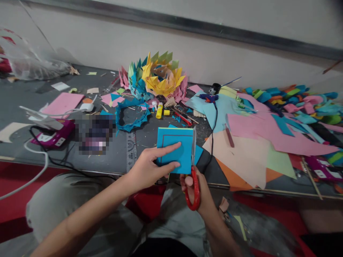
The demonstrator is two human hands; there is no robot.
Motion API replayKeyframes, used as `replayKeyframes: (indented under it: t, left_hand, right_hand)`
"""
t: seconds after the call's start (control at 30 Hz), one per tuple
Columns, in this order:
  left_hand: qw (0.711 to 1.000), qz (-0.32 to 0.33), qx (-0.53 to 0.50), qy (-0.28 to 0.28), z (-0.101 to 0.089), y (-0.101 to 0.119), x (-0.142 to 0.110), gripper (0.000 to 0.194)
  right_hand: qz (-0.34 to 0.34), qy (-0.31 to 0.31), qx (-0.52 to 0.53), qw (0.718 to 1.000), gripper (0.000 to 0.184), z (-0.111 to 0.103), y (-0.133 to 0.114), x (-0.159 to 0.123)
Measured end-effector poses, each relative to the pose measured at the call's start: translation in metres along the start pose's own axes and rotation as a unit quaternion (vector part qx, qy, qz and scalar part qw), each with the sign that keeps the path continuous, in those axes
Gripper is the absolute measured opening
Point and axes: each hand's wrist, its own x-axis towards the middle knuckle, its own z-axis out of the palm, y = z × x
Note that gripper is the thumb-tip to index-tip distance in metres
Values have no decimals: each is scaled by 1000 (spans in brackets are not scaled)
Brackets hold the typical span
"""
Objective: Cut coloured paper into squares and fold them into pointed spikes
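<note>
Between thumb and fingers, my left hand [154,164] grips a blue sheet of paper [174,151], which looks folded or stacked and bears a dark drawn line along its top and left. My right hand [200,184] is closed round the red handles of a pair of scissors [197,192]. The scissor blades point away from me along the paper's right edge; whether they are fully closed I cannot make out. Behind the paper, more blue paper [198,154] sticks out on the right. A blue spiky paper ring [132,127] lies on the table just beyond.
Spiky paper crowns [162,80] stand near the wall. A yellow glue stick [159,110] and a hot glue gun [209,97] lie mid-table. Pink paper sheets [257,130] and paper strips cover the right. A purple power strip [55,135] with cables is at left.
</note>
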Motion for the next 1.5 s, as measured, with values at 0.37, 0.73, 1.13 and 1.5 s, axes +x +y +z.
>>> replayKeyframes:
  t: [0.37, 0.73, 1.13, 1.5]
  left_hand:
    - [996, -51, -67, 14, -6, 3, 7, 52]
    - [998, -60, -17, 5, -4, -2, 10, 48]
    - [959, -65, -3, -274, -22, 0, 12, 45]
    - [1000, -7, -9, -9, -25, -21, 24, 23]
  right_hand:
    - [-102, -58, 54, 992, 38, -3, -47, -2]
    - [-115, 33, 48, 992, 35, 9, -31, 3]
    - [-141, -28, -107, 984, 35, -21, -55, 22]
    - [-144, 15, -64, 987, 28, -11, -34, 18]
